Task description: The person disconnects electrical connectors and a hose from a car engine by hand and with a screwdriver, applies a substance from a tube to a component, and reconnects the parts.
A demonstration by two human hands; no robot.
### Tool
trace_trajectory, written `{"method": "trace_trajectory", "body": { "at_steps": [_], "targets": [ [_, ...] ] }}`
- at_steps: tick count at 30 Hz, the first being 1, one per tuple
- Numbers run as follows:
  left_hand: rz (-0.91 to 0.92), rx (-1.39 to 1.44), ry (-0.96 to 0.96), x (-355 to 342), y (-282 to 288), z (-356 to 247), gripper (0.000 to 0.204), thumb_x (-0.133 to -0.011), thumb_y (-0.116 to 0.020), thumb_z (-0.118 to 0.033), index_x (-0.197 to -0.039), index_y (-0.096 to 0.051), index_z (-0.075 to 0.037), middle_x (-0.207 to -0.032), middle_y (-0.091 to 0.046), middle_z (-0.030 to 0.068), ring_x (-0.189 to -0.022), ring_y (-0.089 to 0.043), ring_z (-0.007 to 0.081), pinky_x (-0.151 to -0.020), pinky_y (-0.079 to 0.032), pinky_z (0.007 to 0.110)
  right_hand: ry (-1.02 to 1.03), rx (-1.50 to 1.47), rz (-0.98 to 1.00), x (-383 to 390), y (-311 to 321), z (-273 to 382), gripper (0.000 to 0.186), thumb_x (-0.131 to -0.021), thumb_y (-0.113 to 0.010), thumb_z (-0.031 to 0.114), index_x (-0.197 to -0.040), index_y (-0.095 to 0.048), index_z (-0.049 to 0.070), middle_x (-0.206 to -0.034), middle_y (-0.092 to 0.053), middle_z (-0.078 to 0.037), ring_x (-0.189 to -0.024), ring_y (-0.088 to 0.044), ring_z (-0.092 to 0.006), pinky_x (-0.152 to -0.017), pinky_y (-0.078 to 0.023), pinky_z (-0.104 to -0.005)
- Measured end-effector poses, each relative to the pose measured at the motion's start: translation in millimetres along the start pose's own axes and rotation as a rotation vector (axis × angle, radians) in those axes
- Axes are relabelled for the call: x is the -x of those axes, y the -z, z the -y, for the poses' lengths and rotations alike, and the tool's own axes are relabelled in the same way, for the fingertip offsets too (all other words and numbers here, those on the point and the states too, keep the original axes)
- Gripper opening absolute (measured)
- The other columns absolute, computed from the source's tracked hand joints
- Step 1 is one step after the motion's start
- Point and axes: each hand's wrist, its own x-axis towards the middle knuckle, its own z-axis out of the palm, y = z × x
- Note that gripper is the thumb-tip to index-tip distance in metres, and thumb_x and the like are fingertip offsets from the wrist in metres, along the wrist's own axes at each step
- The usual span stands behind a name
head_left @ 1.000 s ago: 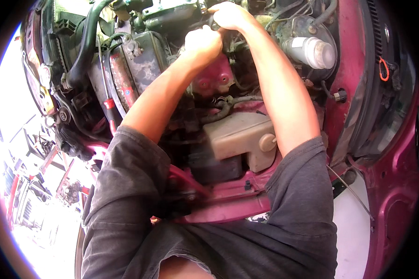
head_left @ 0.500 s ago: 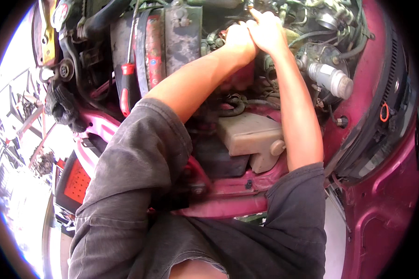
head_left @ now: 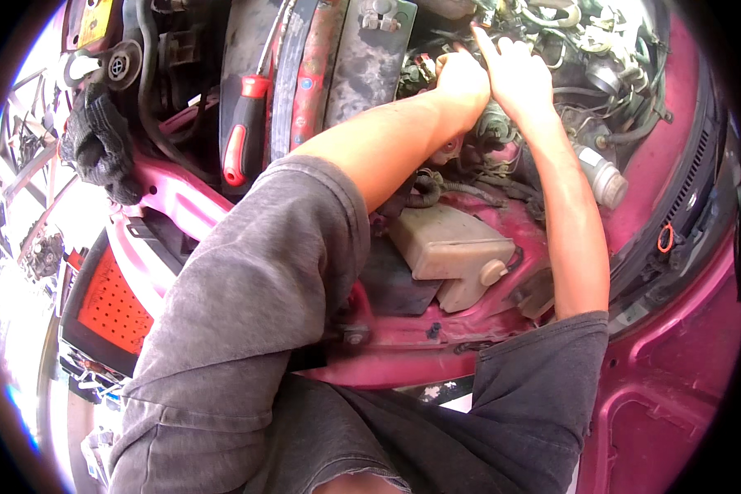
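Magenta bodywork [head_left: 679, 90] framed the left hand [head_left: 463, 86] and right hand [head_left: 519, 78], side by side among engine parts [head_left: 605, 78].

The left hand was curled nearly closed; whether it gripped anything could not be told. The right hand had its index finger out and the others loosely bent, the fingertip right by a shiny metal piece [head_left: 485, 14] at the top edge; contact was unclear, as was any hold. That piece was cut by the frame, its visible length running roughly upward. A grey battery [head_left: 366, 78] bounded the left side, with connectors crowding the narrow gap; hoses pressed close on the right. The widest gap lay between the forearms [head_left: 379, 136], over a beige reservoir [head_left: 449, 247].
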Motion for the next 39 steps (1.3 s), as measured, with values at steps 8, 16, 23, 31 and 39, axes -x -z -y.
{"method": "trace_trajectory", "body": {
  "at_steps": [8, 16, 23, 31, 39],
  "targets": [
    [-0.020, 0.016, 0.045, -2, -3, -4, 0.026, -0.070, -0.071, -0.019, -0.094, -0.072, -0.007, -0.093, -0.066, 0.0118, -0.085, -0.064, 0.0237, -0.055, -0.048, 0.040, 0.142, 0.088, -0.012, -7, -14, -3, 0.057, -0.089, -0.050, 0.016, -0.145, -0.039, 0.022, -0.099, -0.059, -0.011, -0.091, -0.060, -0.0252, -0.075, -0.053, -0.0448],
    [0.039, 0.017, 0.050, 2, 6, -4, 0.025, -0.066, -0.074, -0.020, -0.090, -0.072, -0.013, -0.082, -0.064, 0.0019, -0.077, -0.061, 0.0194, -0.046, -0.038, 0.035, 0.114, 0.125, -0.028, -18, -10, -4, 0.063, -0.089, -0.051, 0.017, -0.148, -0.032, 0.026, -0.094, -0.059, -0.012, -0.080, -0.063, -0.0259, -0.065, -0.055, -0.0383],
    [-0.027, 0.007, 0.121, -2, 1, -10, 0.027, -0.062, -0.076, -0.023, -0.088, -0.071, -0.016, -0.079, -0.064, -0.0010, -0.070, -0.060, 0.0160, -0.044, -0.035, 0.035, 0.225, 0.093, 0.014, -20, -19, -15, 0.061, -0.089, -0.050, 0.014, -0.147, -0.033, 0.025, -0.091, -0.060, -0.017, -0.067, -0.065, -0.0291, -0.061, -0.054, -0.0380],
    [0.035, -0.040, 0.131, -11, -1, -10, 0.033, -0.058, -0.079, -0.026, -0.088, -0.070, -0.017, -0.075, -0.059, -0.0036, -0.063, -0.054, 0.0135, -0.043, -0.030, 0.032, 0.154, 0.137, 0.074, -29, 1, -6, 0.063, -0.088, -0.051, 0.014, -0.148, -0.032, 0.020, -0.087, -0.060, -0.015, -0.066, -0.066, -0.0280, -0.057, -0.053, -0.0370],
    [-0.011, -0.024, 0.146, -13, -8, -10, 0.031, -0.062, -0.077, -0.024, -0.090, -0.070, -0.014, -0.078, -0.059, 0.0024, -0.060, -0.051, 0.0142, -0.042, -0.026, 0.031, 0.243, 0.108, 0.010, -25, -1, -7, 0.052, -0.086, -0.052, 0.010, -0.136, -0.044, 0.000, -0.080, -0.063, -0.014, -0.064, -0.066, -0.0252, -0.055, -0.053, -0.0372]
  ]
}}
